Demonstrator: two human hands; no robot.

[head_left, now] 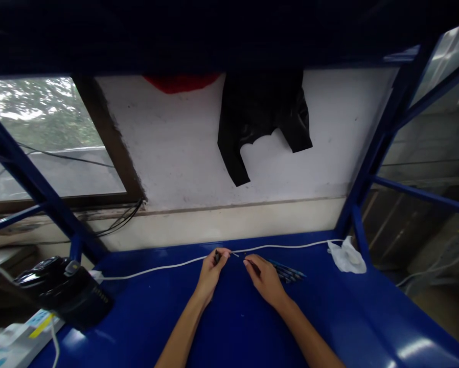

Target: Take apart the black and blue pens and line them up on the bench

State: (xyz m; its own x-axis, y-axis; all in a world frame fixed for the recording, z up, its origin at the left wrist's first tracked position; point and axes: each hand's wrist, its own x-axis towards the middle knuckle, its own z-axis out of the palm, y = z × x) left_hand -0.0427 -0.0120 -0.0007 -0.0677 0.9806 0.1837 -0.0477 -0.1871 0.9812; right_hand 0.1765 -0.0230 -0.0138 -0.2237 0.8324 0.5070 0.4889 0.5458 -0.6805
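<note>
My left hand (213, 267) is closed around a dark pen-like piece (216, 256), and a thin pale tip (234, 254) sticks out from its fingertips toward the right. Facing it across a small gap, my right hand (263, 275) has its fingers pinched on a slim dark piece (255, 267), mostly hidden by the fingers. Several dark and blue pens (289, 272) lie in a bunch on the blue surface (229, 327), just right of my right hand. A tiny dark speck sits between the hands, too small to make out.
A white cable (156, 268) runs along the back of the surface. Crumpled white tissue (347, 255) lies at the right. On the left are a black jug-like container (66, 291) and a power strip (20, 342). Blue frame posts stand at both sides; black clothing (264, 112) hangs behind.
</note>
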